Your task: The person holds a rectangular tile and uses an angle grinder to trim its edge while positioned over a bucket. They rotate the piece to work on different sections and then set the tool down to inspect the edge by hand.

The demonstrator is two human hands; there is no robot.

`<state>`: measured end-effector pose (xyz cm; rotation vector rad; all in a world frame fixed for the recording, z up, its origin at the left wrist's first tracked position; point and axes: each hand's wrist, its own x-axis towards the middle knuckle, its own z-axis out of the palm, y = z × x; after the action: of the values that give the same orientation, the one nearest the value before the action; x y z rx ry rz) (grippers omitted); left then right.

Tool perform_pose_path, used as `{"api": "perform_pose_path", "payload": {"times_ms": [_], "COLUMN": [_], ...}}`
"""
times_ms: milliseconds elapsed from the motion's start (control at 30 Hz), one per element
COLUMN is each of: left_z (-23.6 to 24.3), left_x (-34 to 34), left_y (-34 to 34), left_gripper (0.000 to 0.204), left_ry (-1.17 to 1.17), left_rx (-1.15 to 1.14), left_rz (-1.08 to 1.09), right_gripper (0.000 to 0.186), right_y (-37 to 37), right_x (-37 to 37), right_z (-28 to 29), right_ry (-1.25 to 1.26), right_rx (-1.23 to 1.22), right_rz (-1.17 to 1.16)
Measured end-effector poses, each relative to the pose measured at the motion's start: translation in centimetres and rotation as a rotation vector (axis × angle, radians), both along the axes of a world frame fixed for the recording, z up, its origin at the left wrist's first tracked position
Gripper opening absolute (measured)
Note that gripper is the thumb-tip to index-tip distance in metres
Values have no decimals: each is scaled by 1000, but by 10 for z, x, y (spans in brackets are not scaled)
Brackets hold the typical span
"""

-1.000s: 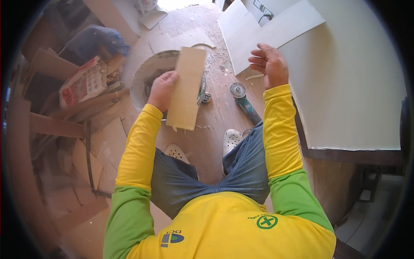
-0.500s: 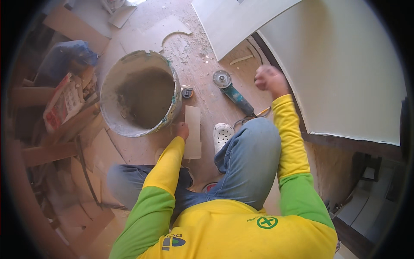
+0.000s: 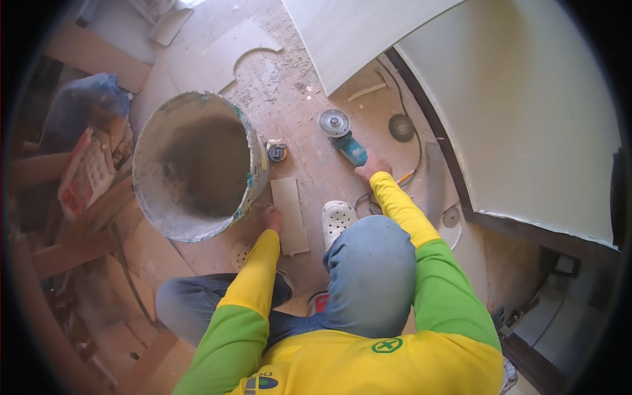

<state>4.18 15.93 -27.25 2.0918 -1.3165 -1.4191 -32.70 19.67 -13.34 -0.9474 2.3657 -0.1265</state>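
Observation:
My right hand (image 3: pixel 373 166) is wrapped round the rear body of a teal angle grinder (image 3: pixel 352 149), which lies on the floor with its metal disc (image 3: pixel 334 123) at the far end. My left hand (image 3: pixel 270 219) is closed, low beside the big bucket. It is at the left edge of a flat pale tile strip (image 3: pixel 290 217); its fingertips are hidden, so what it grips cannot be made out. The large, dirty bucket (image 3: pixel 247 125) has greyish material inside. A tape measure (image 3: pixel 277 151) sits against the bucket's right side.
A white clog (image 3: pixel 338 218) is on my foot by the strip. The grinder's cable and a yellow pencil (image 3: pixel 407 176) lie to the right, near a dark round disc (image 3: pixel 401 128). Large pale panels (image 3: pixel 520 112) stand right. A cut board (image 3: pixel 243 46) and debris lie ahead. Bags (image 3: pixel 92 105) are left.
My right hand has come down and left from beside the panel onto the grinder and grips it. The dark round disc now shows on the floor. My left hand stays by the strip.

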Motion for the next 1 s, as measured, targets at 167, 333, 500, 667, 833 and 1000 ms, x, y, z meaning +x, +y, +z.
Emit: {"api": "perform_pose_path", "payload": {"times_ms": [167,333,500,667,833,1000], "left_z": [122,365,459,468,475,459], "left_x": [-103,-155,-156,-134,-103,-91], "left_y": [0,-10,43,86,89,90], "left_gripper": [38,81,100,100,101,97], "left_ry": [179,747,617,591,692,592], "left_rx": [-122,-289,-709,-787,-607,-642], "left_rz": [-265,-363,-525,-236,-130,-120], "right_gripper": [50,52,52,49,55,76], "right_y": [53,90,139,171,182,157], "right_x": [-13,27,96,152,180,151], "right_z": [61,242,360,370,390,407], "right_ry": [-237,-518,-482,-331,-268,-309], "right_rx": [-210,-482,-660,-713,-651,-665], "right_rz": [-111,-159,-39,-1,115,175]}}
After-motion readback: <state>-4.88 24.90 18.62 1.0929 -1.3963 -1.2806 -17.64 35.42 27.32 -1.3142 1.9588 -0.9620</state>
